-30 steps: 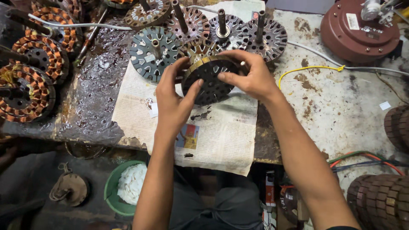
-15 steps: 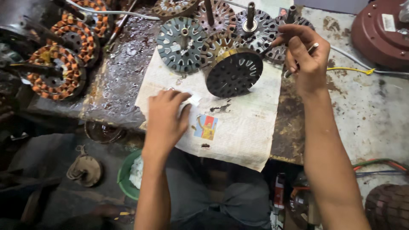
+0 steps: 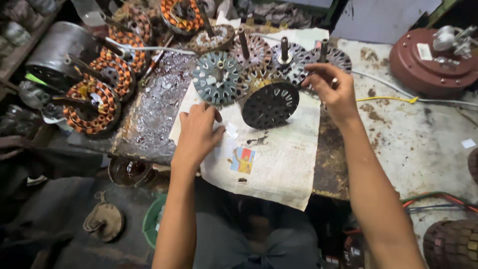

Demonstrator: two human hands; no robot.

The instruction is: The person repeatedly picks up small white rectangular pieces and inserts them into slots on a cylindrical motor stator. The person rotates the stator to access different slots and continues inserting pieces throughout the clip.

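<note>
Both forearms bare, extended forward from lower frame. Left hand (image 3: 198, 130): palm down, fingers lightly curled, flat and low, nothing in its grip. Right hand (image 3: 334, 90): raised higher, wrist bent, thumb and fingertips (image 3: 318, 74) pinched together; a ring on one finger. Hands well apart.

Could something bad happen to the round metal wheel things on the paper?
Maybe. The dark slotted disc leans on edge against other discs, with neither the left hand nor the right hand holding it, so it could tip or roll. The newspaper hangs over the bench edge, so pressing there might slide it. The discs' slotted rims look sharp enough to nick fingers.
</note>
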